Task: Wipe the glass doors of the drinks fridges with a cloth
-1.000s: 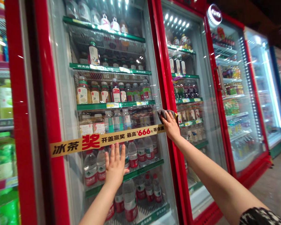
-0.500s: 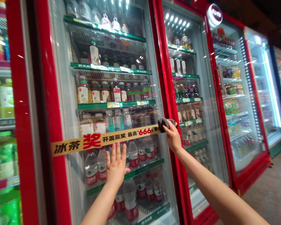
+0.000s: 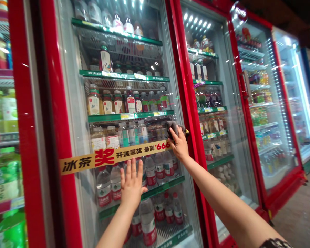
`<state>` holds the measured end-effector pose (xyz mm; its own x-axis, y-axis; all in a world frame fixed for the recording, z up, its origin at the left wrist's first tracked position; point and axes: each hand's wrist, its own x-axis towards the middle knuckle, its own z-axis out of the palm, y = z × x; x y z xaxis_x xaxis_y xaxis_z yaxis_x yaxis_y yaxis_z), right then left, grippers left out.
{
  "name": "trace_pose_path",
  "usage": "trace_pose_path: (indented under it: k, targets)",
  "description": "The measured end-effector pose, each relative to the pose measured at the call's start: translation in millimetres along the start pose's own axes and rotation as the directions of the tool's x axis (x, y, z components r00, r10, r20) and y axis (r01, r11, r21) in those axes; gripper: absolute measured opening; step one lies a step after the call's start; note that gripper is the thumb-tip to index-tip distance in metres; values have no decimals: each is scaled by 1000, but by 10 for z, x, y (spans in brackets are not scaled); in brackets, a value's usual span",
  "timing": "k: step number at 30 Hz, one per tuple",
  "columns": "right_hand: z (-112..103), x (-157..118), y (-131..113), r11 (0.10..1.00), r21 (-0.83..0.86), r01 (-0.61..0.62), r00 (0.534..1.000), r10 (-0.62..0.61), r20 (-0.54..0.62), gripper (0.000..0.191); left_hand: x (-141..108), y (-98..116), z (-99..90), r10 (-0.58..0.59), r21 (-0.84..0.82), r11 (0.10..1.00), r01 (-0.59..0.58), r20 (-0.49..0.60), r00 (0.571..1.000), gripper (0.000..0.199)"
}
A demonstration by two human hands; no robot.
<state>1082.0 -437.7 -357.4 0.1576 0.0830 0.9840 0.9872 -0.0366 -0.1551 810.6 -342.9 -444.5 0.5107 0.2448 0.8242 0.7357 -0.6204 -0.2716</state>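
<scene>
My left hand (image 3: 131,184) rests flat, fingers spread, on the glass door (image 3: 73,113) of a red-framed drinks cooler, just under a yellow promotional strip (image 3: 113,156) stuck across the glass. My right hand (image 3: 180,144) presses a crumpled grey cloth (image 3: 174,129) against the same door, close to its right-hand red frame (image 3: 188,103). Behind the glass stand shelves of bottled tea and bottled water (image 3: 104,187) with red labels.
More glass-door coolers (image 3: 263,103) full of drinks continue to the right. A store shelf with green-labelled goods (image 3: 2,172) stands at the left edge. A tiled floor (image 3: 297,217) shows at the lower right.
My right hand and the grey cloth have slid left across the glass, away from the door's right frame. My left hand stays in place on the door.
</scene>
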Motion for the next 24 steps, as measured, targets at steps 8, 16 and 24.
trace_pose_path:
  k: [8,16,24]
  targets:
    - [-13,42,-109,997,-41,-59,997,57,-44,52,-23,14,2,-1,9,1000,1,24,1000,140]
    - [-130,-319,-362,938,-68,339,903,-304,303,47,-53,86,-122,-23,15,1000,22,67,997,141]
    - [85,159,-675,979,-139,149,982,-130,139,50,-53,90,-101,-22,-27,999,24,101,995,149]
